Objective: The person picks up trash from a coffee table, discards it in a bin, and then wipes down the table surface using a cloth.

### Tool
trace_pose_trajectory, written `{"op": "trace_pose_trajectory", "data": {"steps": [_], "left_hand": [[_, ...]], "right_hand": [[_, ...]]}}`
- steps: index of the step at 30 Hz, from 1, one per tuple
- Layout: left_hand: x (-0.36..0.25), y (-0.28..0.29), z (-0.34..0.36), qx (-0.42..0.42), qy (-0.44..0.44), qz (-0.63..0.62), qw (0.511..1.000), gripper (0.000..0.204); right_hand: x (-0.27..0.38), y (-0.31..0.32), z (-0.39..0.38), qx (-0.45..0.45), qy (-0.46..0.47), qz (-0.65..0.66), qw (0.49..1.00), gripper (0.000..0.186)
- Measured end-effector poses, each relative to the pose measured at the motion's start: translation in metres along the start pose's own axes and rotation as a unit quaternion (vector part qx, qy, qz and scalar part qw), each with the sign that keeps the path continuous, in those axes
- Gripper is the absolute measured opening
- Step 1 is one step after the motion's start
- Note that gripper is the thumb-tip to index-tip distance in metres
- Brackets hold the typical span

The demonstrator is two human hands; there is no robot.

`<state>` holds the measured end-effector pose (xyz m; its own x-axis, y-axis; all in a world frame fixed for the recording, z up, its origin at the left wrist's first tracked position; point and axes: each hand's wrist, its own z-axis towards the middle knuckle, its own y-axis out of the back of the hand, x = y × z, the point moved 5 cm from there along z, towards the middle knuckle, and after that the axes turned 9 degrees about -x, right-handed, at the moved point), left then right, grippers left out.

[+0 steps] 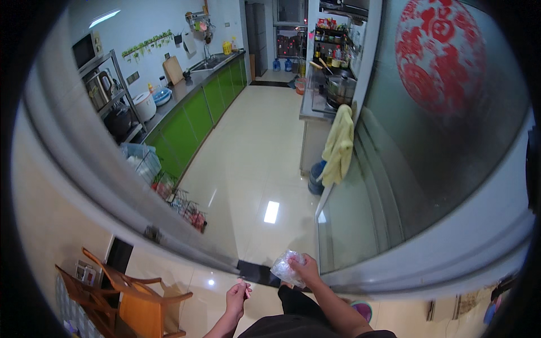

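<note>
In my right hand (pixel 307 268) is a crumpled clear plastic bag (pixel 286 267), gripped between thumb and fingers in front of my body. What is inside the bag, if anything, is too small to tell. My left hand (pixel 236 297) is held lower and to the left, its fingers curled closed around something small and pale that I cannot make out. Both hands are apart from each other, over the dark threshold strip (pixel 256 272) of a kitchen doorway.
A frosted glass door (pixel 389 186) with a red decal stands at right; a yellow towel (pixel 340 143) hangs at its edge. Wire baskets (pixel 180 203) stand by the left frame. Green cabinets (pixel 191 121) run along the left wall. A wooden chair (pixel 141 304) is at lower left.
</note>
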<state>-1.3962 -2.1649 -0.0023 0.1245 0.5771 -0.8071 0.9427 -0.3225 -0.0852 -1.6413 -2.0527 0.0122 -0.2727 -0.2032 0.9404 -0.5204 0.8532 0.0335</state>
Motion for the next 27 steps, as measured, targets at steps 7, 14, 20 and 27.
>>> {"op": "trace_pose_trajectory", "data": {"steps": [7, 14, 20, 27], "left_hand": [[-0.101, -0.080, 0.107, 0.012, -0.036, -0.006, 0.999, 0.027], [-0.154, -0.121, 0.196, -0.004, -0.016, -0.012, 1.000, 0.030], [-0.185, -0.110, 0.319, -0.044, -0.023, -0.038, 0.998, 0.029], [-0.299, -0.129, 0.462, -0.096, -0.022, -0.096, 0.991, 0.024]], "right_hand": [[0.107, -0.041, 0.165, -0.006, 0.108, -0.038, 0.993, 0.021], [0.149, -0.088, 0.265, 0.024, 0.079, -0.001, 0.997, 0.021], [0.132, -0.128, 0.374, 0.027, 0.074, -0.026, 0.997, 0.022], [0.197, -0.168, 0.505, 0.017, 0.070, -0.096, 0.993, 0.023]]}}
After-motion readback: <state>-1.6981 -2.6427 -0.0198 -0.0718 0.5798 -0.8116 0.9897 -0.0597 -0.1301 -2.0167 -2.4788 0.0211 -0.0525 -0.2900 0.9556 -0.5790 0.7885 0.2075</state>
